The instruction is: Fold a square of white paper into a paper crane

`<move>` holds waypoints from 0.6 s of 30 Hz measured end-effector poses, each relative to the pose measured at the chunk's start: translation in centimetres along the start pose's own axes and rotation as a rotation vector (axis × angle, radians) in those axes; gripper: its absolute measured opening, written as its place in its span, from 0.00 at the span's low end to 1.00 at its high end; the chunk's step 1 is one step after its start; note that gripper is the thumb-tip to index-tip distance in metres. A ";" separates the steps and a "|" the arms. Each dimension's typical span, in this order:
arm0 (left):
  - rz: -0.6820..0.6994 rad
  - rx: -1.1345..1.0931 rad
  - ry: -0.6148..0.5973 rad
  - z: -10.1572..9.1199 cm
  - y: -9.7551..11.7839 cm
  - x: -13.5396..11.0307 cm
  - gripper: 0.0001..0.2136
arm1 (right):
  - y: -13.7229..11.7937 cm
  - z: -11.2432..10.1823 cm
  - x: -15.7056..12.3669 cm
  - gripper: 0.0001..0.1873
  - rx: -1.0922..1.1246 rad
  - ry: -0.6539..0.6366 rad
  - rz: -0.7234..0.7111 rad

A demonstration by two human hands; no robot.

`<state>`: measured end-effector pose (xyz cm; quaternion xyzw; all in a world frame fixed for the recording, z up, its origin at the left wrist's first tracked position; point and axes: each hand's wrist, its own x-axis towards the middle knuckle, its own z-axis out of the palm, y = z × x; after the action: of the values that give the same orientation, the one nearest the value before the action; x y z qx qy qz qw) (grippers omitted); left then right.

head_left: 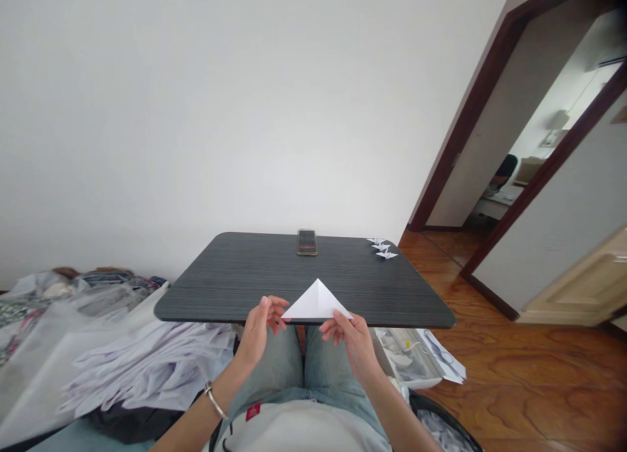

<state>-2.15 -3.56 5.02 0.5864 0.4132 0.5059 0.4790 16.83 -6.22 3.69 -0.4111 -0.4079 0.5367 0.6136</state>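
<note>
A white sheet of paper folded into a triangle (317, 302) lies at the front edge of the dark table (235, 269), its peak pointing away from me and a crease down its middle. My right hand (353, 338) pinches its right corner, thumb on top and fingers beneath the table's edge. By the left corner is my left hand (259, 324), thumb raised and fingers apart; its fingertips are close to the paper, and whether they touch it I cannot tell. A bracelet (215, 401) circles my left wrist.
Several small folded paper figures (385, 248) stand at the table's back right. A phone-like dark device (307, 242) is at the back middle, near the white wall. Cloth and plastic bags (147, 367) are heaped at left; a box (409, 360) sits below the table at right.
</note>
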 end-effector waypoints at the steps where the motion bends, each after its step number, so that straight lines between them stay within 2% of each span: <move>1: -0.044 -0.030 -0.017 0.2 0.3 0.0 0.27 | -0.1 0.0 0.0 0.20 -0.002 -0.001 -0.007; 8: -0.154 0.023 -0.154 1.2 1.3 0.3 0.18 | -0.1 0.2 -0.1 0.21 -0.053 -0.025 -0.023; 12: -0.135 0.040 -0.128 1.7 1.8 0.1 0.14 | -0.3 0.3 -0.2 0.21 -0.044 -0.027 -0.015; 18: -0.109 0.074 -0.115 1.5 1.9 0.1 0.15 | -0.7 0.4 -0.3 0.24 -0.039 -0.049 -0.008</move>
<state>-0.60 -4.08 6.91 0.6084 0.4348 0.4289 0.5069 16.61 -6.55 4.46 -0.4084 -0.4347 0.5361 0.5974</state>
